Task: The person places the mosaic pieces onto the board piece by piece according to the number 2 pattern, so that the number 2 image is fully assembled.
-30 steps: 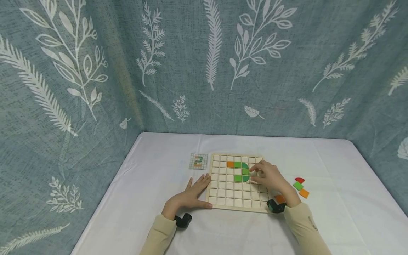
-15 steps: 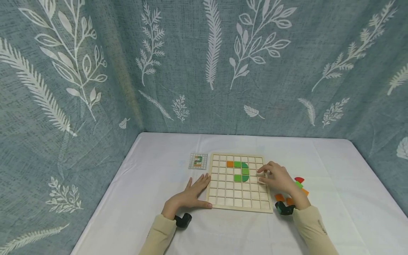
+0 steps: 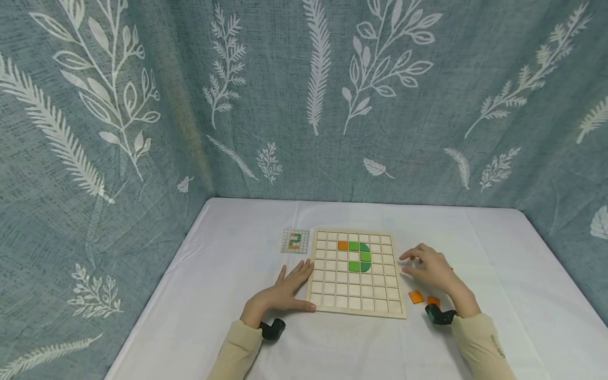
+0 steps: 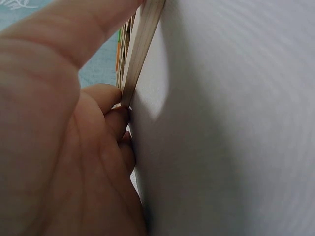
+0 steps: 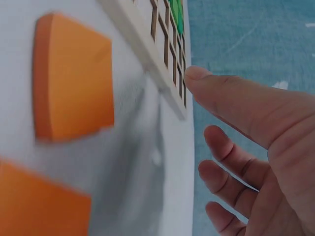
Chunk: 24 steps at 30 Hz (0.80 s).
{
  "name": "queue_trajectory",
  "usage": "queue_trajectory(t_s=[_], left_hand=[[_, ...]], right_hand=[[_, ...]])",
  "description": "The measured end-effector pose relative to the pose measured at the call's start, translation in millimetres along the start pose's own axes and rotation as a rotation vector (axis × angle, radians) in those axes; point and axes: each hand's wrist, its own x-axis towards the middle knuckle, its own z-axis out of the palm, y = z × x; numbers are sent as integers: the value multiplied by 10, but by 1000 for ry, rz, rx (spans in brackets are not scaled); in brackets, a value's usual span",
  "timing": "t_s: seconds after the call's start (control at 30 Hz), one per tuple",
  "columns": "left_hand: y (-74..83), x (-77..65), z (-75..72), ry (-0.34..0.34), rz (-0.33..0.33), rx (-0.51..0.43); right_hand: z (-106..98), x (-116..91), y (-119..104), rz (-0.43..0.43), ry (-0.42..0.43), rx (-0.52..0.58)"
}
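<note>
A wooden grid board point(image 3: 332, 302) lies on the white table, with an orange square tile point(image 3: 343, 245) and several green tiles point(image 3: 365, 256) set in its upper cells. My left hand point(image 3: 285, 290) rests against the board's left edge, fingers spread and thumb at the lower corner. In the left wrist view those fingers point(image 4: 110, 98) touch the board's side point(image 4: 142, 44). Just off the board's right edge hovers my right hand point(image 3: 429, 268), fingers loosely bent and apart with nothing between them. Below it lie two orange tiles point(image 3: 416, 296), also large in the right wrist view point(image 5: 74, 78).
A small pattern card point(image 3: 295, 240) with a coloured figure on a grid lies left of the board. A bit of a red piece point(image 3: 452, 268) shows behind the right hand; other tiles there are hidden. A leaf-patterned curtain point(image 3: 294, 105) stands behind the table.
My right hand has moved right, from over the green tiles to beyond the board's right edge, uncovering two orange tiles and covering the other loose pieces. The left hand has stayed still.
</note>
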Motion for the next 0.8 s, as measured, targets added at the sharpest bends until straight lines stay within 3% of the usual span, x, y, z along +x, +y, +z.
queue_trajectory(t_s=[0.5, 0.8], left_hand=[[27, -17, -13, -2, 6, -9], [89, -33, -35, -7, 7, -10]], right_hand=[[-196, -148, 182, 14, 24, -33], [-280, -229, 304, 66, 35, -38]])
